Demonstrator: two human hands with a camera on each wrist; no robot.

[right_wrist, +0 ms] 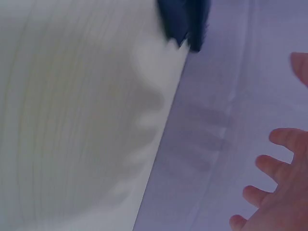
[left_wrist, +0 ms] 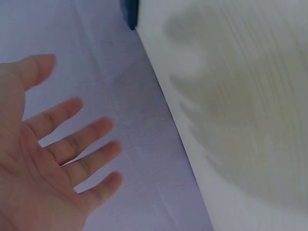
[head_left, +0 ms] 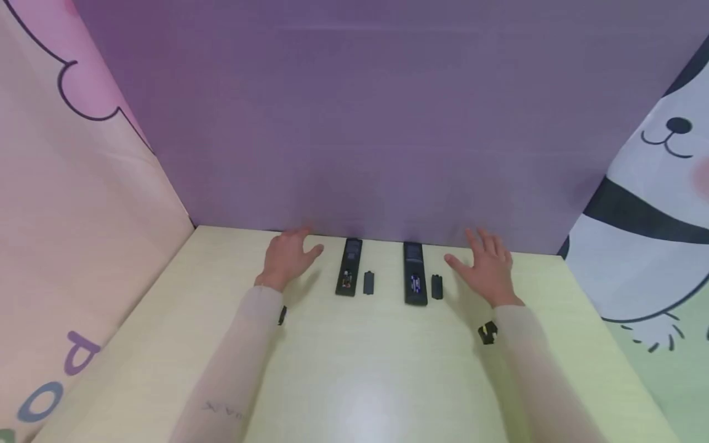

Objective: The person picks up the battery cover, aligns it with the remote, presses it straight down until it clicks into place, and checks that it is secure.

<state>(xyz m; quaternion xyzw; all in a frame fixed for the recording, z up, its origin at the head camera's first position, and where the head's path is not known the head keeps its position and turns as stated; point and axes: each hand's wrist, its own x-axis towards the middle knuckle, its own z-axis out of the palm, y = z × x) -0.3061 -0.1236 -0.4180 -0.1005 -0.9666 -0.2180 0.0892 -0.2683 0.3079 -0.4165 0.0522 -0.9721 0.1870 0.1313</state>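
Two black remote controls lie side by side near the back of the table, the left remote (head_left: 349, 266) and the right remote (head_left: 415, 273). Batteries show in the uncovered compartment at the near end of each. To the right of each remote lies a small dark battery cover, the left cover (head_left: 368, 283) and the right cover (head_left: 437, 287). My left hand (head_left: 286, 257) hovers left of the left remote with its fingers spread and nothing in it. Beyond the right cover, my right hand (head_left: 487, 271) is also spread and holds nothing. Both palms look bare in the wrist views.
The pale wooden table (head_left: 343, 369) meets a purple cloth wall (head_left: 376, 123) right behind the remotes. Printed panels stand at both sides, a pink panel (head_left: 83, 203) on the left and a panda panel (head_left: 648, 258) on the right.
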